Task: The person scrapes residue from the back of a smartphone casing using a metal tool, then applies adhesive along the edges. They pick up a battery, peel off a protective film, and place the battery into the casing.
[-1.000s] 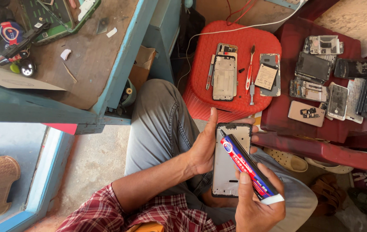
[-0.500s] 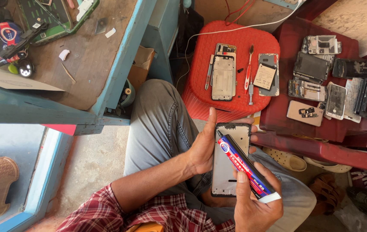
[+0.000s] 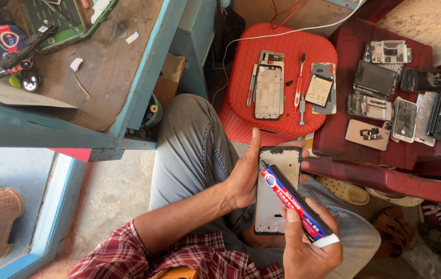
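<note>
A phone frame (image 3: 276, 191) is steadied over the lap by the left hand (image 3: 243, 178); a glue tube (image 3: 297, 204) is gripped in the right hand (image 3: 308, 243), nozzle laid on the frame's far left edge; spare parts are spread on the red stool (image 3: 241, 77) beyond.

A wooden table with a blue edge (image 3: 143, 77) stands left of the red plastic stool (image 3: 241, 103); a dusty concrete floor (image 3: 112, 191) lies below, in daylight

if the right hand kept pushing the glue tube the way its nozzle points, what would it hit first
Most likely the grey phone frame held in the left hand. The right hand aims the red and blue glue tube up and left, its nozzle already at the frame's upper left edge; whether they touch is unclear.
</note>
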